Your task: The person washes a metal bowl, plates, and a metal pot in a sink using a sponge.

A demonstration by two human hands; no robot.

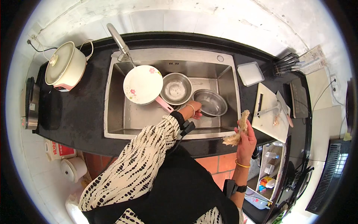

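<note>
My left hand (193,110) grips the left rim of a stainless steel bowl (210,102) that tilts inside the sink (170,136). In my right hand (247,141), held over the counter's front edge, is a bent piece of tan fibrous scrubber (232,139), apparently loofah. A second steel bowl (176,89) stands left of the gripped one. Beside it, a white pan (141,84) with printed flowers and a pink handle (164,104) lies below the tap (117,37).
A cream electric pot (65,65) stands left of the sink. On the right are a plastic container (250,74), a knife rack (286,65) and a white cutting board (267,123) bearing a cleaver (284,107) and another utensil. An open drawer (263,173) is below right.
</note>
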